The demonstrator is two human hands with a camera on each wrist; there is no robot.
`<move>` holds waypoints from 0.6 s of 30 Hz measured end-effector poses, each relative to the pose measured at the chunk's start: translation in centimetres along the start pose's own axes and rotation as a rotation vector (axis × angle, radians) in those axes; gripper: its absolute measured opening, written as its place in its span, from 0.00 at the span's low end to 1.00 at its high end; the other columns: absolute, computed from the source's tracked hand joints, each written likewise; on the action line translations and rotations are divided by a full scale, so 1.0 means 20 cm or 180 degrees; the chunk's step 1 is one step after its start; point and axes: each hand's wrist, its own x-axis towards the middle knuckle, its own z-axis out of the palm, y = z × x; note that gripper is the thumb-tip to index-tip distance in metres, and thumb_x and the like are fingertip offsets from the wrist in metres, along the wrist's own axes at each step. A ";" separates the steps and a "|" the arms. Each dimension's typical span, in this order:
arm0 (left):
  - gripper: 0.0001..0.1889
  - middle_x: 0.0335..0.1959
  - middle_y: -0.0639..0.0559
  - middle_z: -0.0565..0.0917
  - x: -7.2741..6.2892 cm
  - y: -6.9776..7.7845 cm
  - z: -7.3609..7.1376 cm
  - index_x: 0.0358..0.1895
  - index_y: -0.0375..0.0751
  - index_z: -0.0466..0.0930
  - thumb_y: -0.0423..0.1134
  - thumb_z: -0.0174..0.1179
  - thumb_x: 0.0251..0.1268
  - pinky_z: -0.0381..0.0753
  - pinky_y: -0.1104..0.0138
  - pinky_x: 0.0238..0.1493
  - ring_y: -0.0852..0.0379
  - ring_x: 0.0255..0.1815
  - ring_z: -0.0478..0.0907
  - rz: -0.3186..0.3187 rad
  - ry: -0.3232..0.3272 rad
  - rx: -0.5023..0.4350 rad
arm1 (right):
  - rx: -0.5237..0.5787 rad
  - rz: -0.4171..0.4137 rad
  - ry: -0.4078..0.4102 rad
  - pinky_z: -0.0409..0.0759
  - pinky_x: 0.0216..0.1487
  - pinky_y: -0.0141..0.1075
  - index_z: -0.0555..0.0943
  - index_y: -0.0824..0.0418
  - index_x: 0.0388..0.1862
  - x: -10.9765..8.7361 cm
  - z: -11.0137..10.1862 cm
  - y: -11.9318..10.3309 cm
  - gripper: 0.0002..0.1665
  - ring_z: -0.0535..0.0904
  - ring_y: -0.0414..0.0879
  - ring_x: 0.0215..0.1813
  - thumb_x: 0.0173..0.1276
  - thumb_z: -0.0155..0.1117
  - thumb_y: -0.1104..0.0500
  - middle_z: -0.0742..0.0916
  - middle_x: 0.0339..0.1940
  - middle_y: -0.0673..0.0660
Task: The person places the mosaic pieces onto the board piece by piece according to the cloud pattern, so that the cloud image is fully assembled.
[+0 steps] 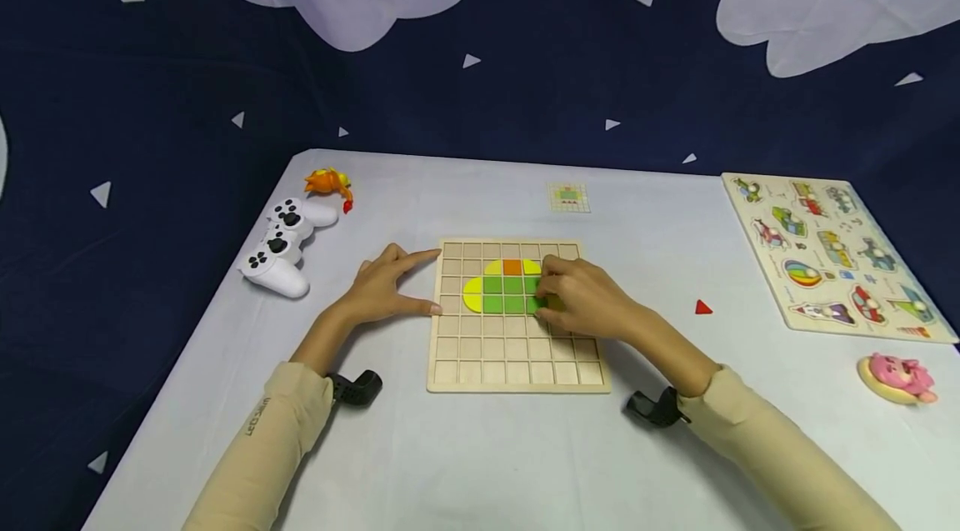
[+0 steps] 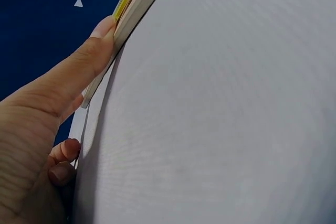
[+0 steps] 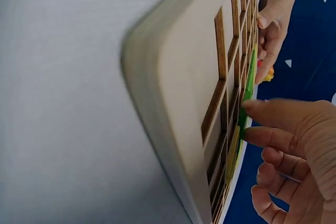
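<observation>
A wooden grid board (image 1: 517, 381) lies on the white table, with green square tiles (image 1: 492, 303), an orange tile (image 1: 512, 268) and rounded yellow pieces (image 1: 472, 295) set in its upper cells. My left hand (image 1: 381, 288) spreads thumb and forefinger against the board's left edge; the left wrist view shows the thumb (image 2: 86, 59) on the rim. Over the right end of the coloured shape, my right hand (image 1: 581, 298) has curled fingers. In the right wrist view its thumb and forefinger pinch a green tile (image 3: 242, 119), beside a yellow piece (image 3: 231, 156) near the fingertips.
A small pattern card (image 1: 568, 197) lies behind the board, and a red triangle (image 1: 702, 308) to its right. Farther right are a picture puzzle board (image 1: 817, 264) and a pink toy (image 1: 896, 378). At left sit a white game controller (image 1: 281, 252) and an orange toy (image 1: 327, 181).
</observation>
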 end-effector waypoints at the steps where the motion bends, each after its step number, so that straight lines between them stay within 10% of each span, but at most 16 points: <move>1: 0.48 0.43 0.49 0.68 0.00 0.00 0.00 0.74 0.59 0.66 0.60 0.76 0.45 0.55 0.59 0.47 0.53 0.44 0.65 0.0004 0.0003 0.0000 | 0.0051 0.0011 -0.0012 0.79 0.44 0.43 0.88 0.59 0.33 0.00 0.00 0.00 0.08 0.74 0.41 0.33 0.57 0.76 0.56 0.80 0.35 0.51; 18: 0.49 0.44 0.49 0.69 -0.01 -0.01 0.00 0.74 0.59 0.66 0.61 0.76 0.44 0.56 0.59 0.46 0.54 0.44 0.65 0.0036 0.0041 0.0026 | 0.0424 0.0309 0.0036 0.76 0.40 0.41 0.86 0.56 0.29 -0.04 -0.02 -0.02 0.06 0.74 0.40 0.31 0.57 0.77 0.58 0.80 0.34 0.49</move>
